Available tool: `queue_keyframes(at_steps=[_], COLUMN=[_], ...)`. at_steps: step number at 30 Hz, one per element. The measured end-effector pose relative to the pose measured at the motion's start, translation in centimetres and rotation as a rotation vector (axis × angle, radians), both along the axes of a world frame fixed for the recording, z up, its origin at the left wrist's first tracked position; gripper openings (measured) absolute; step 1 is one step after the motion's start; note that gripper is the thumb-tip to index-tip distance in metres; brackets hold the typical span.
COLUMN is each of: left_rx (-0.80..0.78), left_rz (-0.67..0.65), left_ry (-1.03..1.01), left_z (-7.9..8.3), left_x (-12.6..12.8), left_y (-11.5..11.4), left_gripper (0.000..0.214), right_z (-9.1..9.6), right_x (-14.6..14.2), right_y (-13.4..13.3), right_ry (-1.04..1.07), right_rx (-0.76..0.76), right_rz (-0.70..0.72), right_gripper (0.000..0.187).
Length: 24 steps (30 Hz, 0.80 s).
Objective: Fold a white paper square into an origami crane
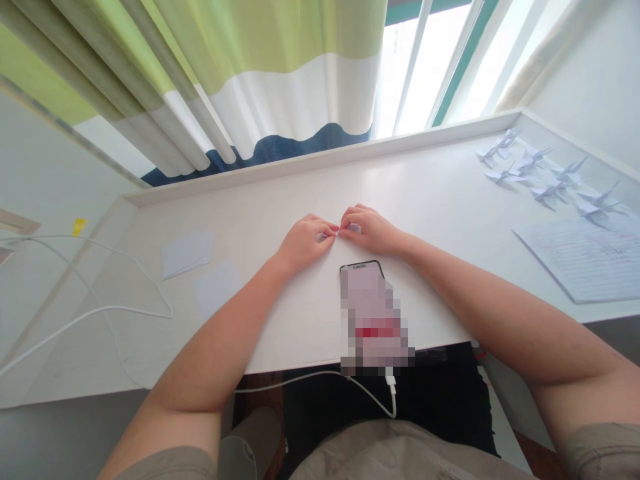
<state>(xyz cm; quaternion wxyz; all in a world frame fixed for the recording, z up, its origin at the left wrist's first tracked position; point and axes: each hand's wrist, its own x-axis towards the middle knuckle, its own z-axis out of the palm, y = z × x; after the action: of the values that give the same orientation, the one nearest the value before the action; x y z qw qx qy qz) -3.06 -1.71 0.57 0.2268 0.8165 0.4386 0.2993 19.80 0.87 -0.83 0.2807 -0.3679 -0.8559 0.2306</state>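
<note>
My left hand [303, 241] and my right hand [367, 229] rest on the white desk [440, 193], fingertips meeting in a pinch. Between them they hold a small folded piece of white paper [340, 231], mostly hidden by the fingers. Both hands are closed on it. A phone [373, 313] lies on the desk just in front of my wrists, plugged into a white cable [370, 393] that hangs off the front edge.
Several folded paper cranes [547, 175] sit at the back right, near a printed sheet [585, 257]. A stack of white paper squares [186, 253] and another square [217, 288] lie at the left. White cables [100, 310] loop at the far left. A curtain [240, 87] hangs behind.
</note>
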Motion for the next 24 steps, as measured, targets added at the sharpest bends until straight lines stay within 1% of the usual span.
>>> queue_keyframes(at_steps=[3, 7, 11, 17, 18, 21, 24], left_rx=[0.005, -0.016, -0.038, -0.065, -0.069, -0.076, -0.060], left_rz=[-0.005, 0.021, 0.062, 0.142, 0.147, 0.141, 0.126], left_ry=[0.017, -0.018, -0.035, -0.024, -0.035, -0.081, -0.077], left_z=[0.2, 0.2, 0.3, 0.0, -0.1, -0.5, -0.6], left_x=[0.0, 0.2, 0.4, 0.6, 0.6, 0.7, 0.7], left_y=[0.1, 0.0, -0.2, -0.2, -0.2, 0.0, 0.1], left_gripper=[0.019, 0.018, 0.017, 0.007, 0.006, 0.012, 0.014], right_z=[-0.1, 0.1, 0.5, 0.9, 1.0, 1.0, 1.0], right_x=[-0.3, -0.5, -0.5, 0.0, 0.0, -0.1, -0.3], right_y=[0.1, -0.1, -0.3, -0.3, -0.3, -0.4, -0.4], right_ry=[0.010, 0.035, 0.060, 0.093, 0.097, 0.113, 0.131], right_rx=[-0.018, -0.055, -0.077, -0.116, -0.121, -0.135, -0.157], right_rz=[-0.051, -0.112, -0.114, -0.096, -0.105, -0.139, -0.167], right_gripper=[0.015, 0.013, 0.015, 0.011, 0.011, 0.012, 0.012])
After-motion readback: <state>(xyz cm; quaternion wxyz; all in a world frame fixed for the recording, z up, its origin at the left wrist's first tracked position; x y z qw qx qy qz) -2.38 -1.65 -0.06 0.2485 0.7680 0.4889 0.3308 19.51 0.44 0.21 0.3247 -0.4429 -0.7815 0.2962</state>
